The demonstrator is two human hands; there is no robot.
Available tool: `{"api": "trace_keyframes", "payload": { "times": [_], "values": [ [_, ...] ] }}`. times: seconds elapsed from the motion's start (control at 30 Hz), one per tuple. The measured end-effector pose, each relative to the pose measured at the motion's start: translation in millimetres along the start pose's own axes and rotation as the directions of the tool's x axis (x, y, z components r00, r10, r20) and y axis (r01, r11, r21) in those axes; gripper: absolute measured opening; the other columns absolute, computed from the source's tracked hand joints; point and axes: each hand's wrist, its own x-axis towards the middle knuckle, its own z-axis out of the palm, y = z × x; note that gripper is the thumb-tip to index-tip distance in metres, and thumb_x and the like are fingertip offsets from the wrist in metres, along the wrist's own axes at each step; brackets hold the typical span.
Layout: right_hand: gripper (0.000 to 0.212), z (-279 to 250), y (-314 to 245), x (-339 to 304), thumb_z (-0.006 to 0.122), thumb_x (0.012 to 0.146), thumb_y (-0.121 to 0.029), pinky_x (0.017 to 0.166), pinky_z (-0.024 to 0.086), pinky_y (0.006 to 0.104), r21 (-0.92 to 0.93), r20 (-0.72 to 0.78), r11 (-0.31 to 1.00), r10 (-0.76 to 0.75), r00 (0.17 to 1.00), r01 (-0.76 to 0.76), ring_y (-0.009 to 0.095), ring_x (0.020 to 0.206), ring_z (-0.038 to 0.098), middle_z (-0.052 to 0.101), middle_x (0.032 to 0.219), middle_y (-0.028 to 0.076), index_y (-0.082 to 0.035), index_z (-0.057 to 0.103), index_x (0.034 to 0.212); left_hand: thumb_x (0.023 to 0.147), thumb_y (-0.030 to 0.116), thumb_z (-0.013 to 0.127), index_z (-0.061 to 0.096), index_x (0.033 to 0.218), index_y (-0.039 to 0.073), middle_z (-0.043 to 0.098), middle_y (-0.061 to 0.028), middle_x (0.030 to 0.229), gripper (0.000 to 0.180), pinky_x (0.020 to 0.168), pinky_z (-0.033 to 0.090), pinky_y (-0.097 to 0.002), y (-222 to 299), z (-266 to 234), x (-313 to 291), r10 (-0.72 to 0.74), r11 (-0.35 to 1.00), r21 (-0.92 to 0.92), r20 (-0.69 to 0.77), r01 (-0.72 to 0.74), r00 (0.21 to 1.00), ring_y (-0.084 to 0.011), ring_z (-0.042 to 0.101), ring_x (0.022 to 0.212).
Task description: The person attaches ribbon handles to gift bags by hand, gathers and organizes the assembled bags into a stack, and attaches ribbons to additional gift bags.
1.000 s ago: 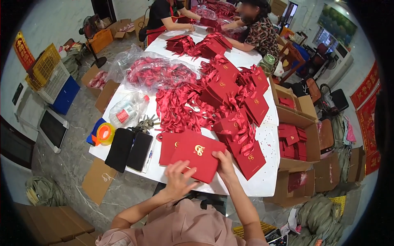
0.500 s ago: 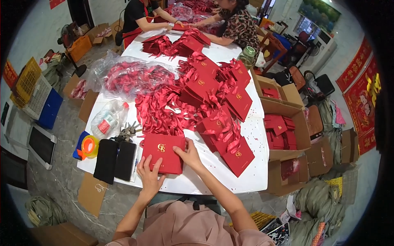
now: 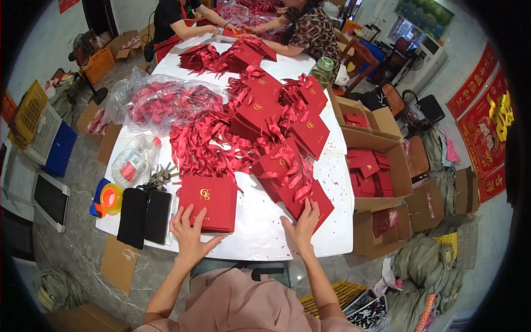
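Note:
A squared stack of red paper gift bags (image 3: 215,202) with a gold emblem lies at the table's near edge. My left hand (image 3: 191,235) rests on its lower left corner, fingers spread and thumb out to the right. To the right, my right hand (image 3: 301,229) is at the lower edge of the nearest bag (image 3: 322,207) in a fanned pile, its thumb apart from the fingers and its fingertips on the bag. Red ribbon handles (image 3: 296,180) lie across that pile. More red bags (image 3: 257,113) with ribbons extend up the table's middle, beside a heap of loose red ribbons (image 3: 202,149).
Left on the white table (image 3: 265,243) are a black pouch (image 3: 133,218), a dark phone (image 3: 157,217), keys, tape rolls (image 3: 110,198) and a bagged bottle (image 3: 133,166). Cardboard boxes (image 3: 381,207) with red bags stand along the right. Two people work at the far end.
My right hand has left the stack and moved right to the fanned pile. My left hand stays on the stack. The whole view has shifted slightly.

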Motion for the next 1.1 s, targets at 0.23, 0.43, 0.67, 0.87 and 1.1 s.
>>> {"api": "trace_keyframes", "payload": {
  "times": [0.23,0.43,0.67,0.87,1.1],
  "values": [
    [0.072,14.1,18.2,4.0,0.07,0.072,-0.004,0.107,0.034,0.0506,-0.054,-0.024,0.998,-0.044,0.999,0.043,0.042,0.125,0.044,0.045,0.135,0.025,-0.001,0.045,0.14,0.068,0.05,0.083,0.053,0.137,0.01,0.043,-0.0186,0.14,0.085,0.109,0.023,-0.0557,-2.0,0.7,3.4,0.037,0.999,-0.001,-0.024,-0.038,0.999,-0.0399,0.034,0.131],
    [0.068,1.5,9.3,11.1,0.071,0.073,-0.002,0.105,0.037,0.0494,-0.021,0.001,0.999,-0.04,0.999,0.04,0.041,0.124,0.047,0.048,0.134,0.023,-0.002,0.048,0.137,0.071,0.047,0.083,0.053,0.137,0.009,0.043,-0.0187,0.139,0.081,0.108,0.024,-0.0542,-4.0,0.9,2.4,0.032,0.999,-0.002,-0.007,-0.032,0.999,-0.0394,0.035,0.131],
    [0.073,11.3,15.8,31.0,0.081,0.072,-0.01,0.101,0.041,0.0482,-0.013,-0.057,1.0,-0.029,0.998,0.028,0.041,0.121,0.05,0.05,0.131,0.023,-0.001,0.048,0.137,0.071,0.044,0.083,0.053,0.137,0.01,0.042,-0.0188,0.14,0.081,0.109,0.023,-0.0536,-2.8,-1.6,3.3,0.026,1.0,-0.015,0.005,-0.026,1.0,-0.0392,0.034,0.132],
    [0.068,9.3,25.2,52.2,0.075,0.075,-0.009,0.101,0.044,0.0454,-0.009,-0.007,0.997,-0.081,0.997,0.081,0.041,0.119,0.052,0.051,0.132,0.023,0.0,0.048,0.137,0.071,0.046,0.083,0.053,0.137,0.01,0.042,-0.0181,0.141,0.081,0.109,0.023,-0.0535,-3.5,-3.1,4.3,0.038,0.999,-0.027,-0.009,-0.038,0.999,-0.0392,0.034,0.133],
    [0.062,-3.1,30.9,59.9,0.055,0.073,0.01,0.104,0.042,0.0479,0.101,-0.185,0.99,-0.074,0.98,0.094,0.045,0.122,0.052,0.053,0.131,0.026,0.003,0.049,0.135,0.071,0.041,0.085,0.057,0.132,0.011,0.044,-0.0158,0.139,0.073,0.107,0.026,-0.0523,1.3,-4.6,8.2,0.044,0.996,-0.073,-0.056,-0.048,0.997,-0.0373,0.037,0.13]
  ]
}}
